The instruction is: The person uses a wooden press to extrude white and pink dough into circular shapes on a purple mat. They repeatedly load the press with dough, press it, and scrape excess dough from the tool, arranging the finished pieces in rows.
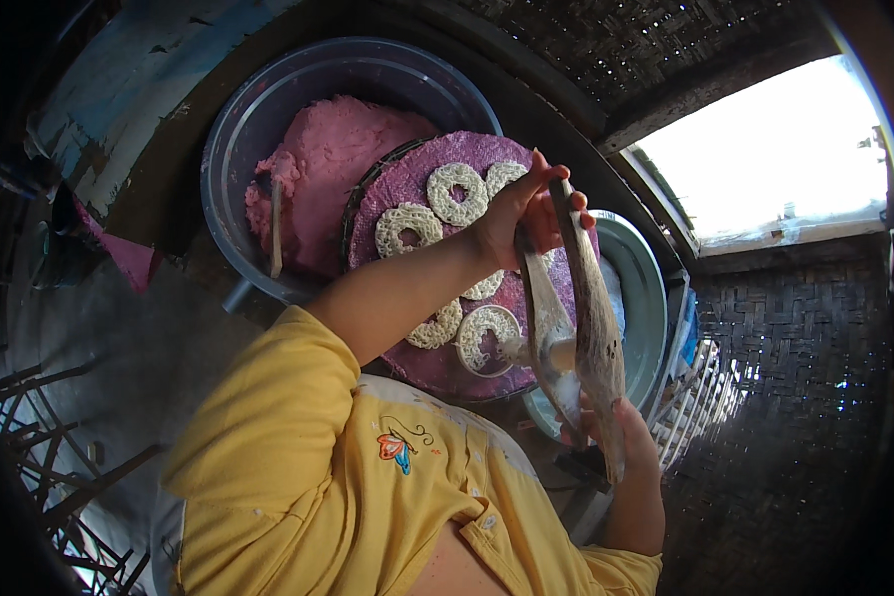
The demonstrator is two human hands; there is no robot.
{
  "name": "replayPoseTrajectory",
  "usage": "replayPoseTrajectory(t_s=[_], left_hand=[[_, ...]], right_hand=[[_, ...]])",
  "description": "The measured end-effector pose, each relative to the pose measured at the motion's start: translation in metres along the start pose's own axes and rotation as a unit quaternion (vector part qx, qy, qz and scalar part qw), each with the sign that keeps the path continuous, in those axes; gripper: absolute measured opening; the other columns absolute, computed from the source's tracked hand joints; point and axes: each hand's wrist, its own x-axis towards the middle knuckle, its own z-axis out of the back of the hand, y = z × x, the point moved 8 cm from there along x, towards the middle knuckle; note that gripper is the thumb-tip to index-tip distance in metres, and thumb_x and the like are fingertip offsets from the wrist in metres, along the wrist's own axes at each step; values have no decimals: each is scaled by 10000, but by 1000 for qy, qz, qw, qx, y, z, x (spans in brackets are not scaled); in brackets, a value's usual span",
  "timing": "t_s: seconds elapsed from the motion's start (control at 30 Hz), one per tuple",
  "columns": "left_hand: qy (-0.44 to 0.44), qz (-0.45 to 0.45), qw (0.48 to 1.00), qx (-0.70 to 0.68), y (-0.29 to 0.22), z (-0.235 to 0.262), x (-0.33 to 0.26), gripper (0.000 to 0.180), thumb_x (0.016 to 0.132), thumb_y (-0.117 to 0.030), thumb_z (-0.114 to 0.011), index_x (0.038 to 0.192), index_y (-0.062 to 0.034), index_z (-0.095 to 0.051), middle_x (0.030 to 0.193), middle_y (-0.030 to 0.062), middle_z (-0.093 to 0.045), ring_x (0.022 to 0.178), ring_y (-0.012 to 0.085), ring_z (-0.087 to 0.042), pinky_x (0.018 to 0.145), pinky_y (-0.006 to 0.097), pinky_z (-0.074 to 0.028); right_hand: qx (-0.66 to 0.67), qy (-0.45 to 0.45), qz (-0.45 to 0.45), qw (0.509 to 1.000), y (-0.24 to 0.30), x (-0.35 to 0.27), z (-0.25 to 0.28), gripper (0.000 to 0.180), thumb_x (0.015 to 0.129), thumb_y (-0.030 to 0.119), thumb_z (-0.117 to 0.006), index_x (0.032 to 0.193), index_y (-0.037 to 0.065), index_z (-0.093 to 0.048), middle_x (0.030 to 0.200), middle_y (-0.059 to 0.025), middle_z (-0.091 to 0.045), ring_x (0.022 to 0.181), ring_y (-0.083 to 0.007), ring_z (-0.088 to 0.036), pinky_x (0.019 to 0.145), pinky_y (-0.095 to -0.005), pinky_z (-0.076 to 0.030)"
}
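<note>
A wooden two-handled press (596,328) lies across both my hands, over the right side of a round tray covered in purple woven cloth (541,298). My left hand (526,214) grips the far ends of its two long bars. My right hand (606,422) is closed round the near ends, partly hidden by the wood. Between the bars sits a pale cylinder (563,355). Cream lacy dough rings (458,195) lie on the cloth. Beside the press is another dough ring (488,341) with a thin round rim. My left forearm covers part of the tray.
At the far left stands a large blue-grey basin (230,129) of pink dough (353,139), with a wooden paddle (276,228) in it. A green basin (646,288) shows beneath the tray's right side. Woven walls (765,328) and a bright window opening (785,149) are at right.
</note>
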Motion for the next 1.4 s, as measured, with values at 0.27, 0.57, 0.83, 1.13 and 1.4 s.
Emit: replayPoseTrajectory(t_s=[0.27, 0.57, 0.83, 1.13, 1.4], left_hand=[[-89, -8, 993, 82, -22, 2, -35, 325, 859, -540, -506, 862, -229, -599, 845, 31, -620, 884, 266, -613, 725, 438, -507], [59, -9, 991, 118, -51, -55, 1, 457, 868, -584, -429, 1030, -192, -600, 911, 87, -638, 946, 297, -608, 783, 440, -495], [111, 85, 843, 520, -19, -81, -31, 676, 839, -452, -454, 1361, -29, -377, 1361, 159, -436, 1321, 246, -328, 1086, 454, -202], [-21, -41, 720, 692, -32, -62, -86, 508, 679, -261, -777, 1082, -20, -584, 1009, 113, -638, 942, 202, -620, 848, 319, -468], [205, -15, 671, 713, -97, -85, -131, 332, 760, -248, -687, 1000, -37, -598, 956, 90, -636, 971, 217, -606, 966, 362, -311]], right_hand=[[63, 66, -30, 995, -27, 11, -22, 702, 770, 508, -598, 1136, -85, -515, 961, -179, -623, 789, -219, -640, 685, -317, -538], [-19, 71, 72, 995, 12, 28, -34, 786, 765, 511, -631, 1227, -87, -414, 1042, -151, -568, 876, -192, -600, 736, -313, -520], [55, 32, 193, 979, 39, 4, -35, 816, 740, 474, -644, 1259, -97, -378, 1148, -166, -514, 982, -223, -559, 822, -353, -486], [-100, -42, 209, 972, 26, 53, -37, 517, 850, 353, -633, 1182, -34, -549, 1021, -69, -601, 940, -133, -574, 786, -298, -448], [-483, -280, 188, 808, -5, 70, -22, 199, 754, 237, -680, 720, 41, -680, 716, -83, -597, 698, -270, -590, 652, -377, -469]])
